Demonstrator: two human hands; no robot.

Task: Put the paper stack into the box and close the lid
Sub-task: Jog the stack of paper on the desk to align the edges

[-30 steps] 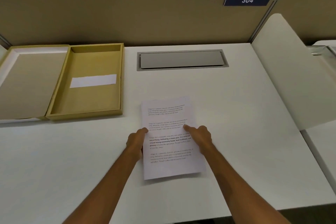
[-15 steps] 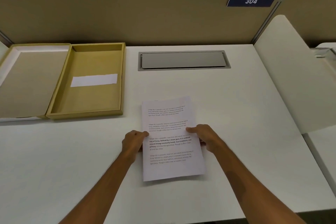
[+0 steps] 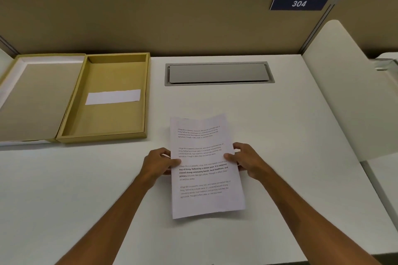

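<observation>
A white paper stack (image 3: 204, 198) with printed text sits in the middle of the desk, its far end slightly curled upward. My left hand (image 3: 158, 162) grips its left edge with the thumb on top. My right hand (image 3: 247, 160) grips the right edge the same way. The open yellow box (image 3: 64, 129) lies at the far left of the desk with a white strip (image 3: 113, 97) on its floor. Its lid (image 3: 32, 101) is folded flat to the left, inner side up.
A grey cable hatch (image 3: 218, 73) is set into the white desk (image 3: 290, 135) behind the paper. A tan partition (image 3: 150, 21) with a "304" sign (image 3: 299, 3) runs along the back. A white divider panel (image 3: 349, 84) slants along the right side.
Both hands moved from pressing on the sheet's top to gripping its left and right edges. The stack's far end has started to lift and curl.
</observation>
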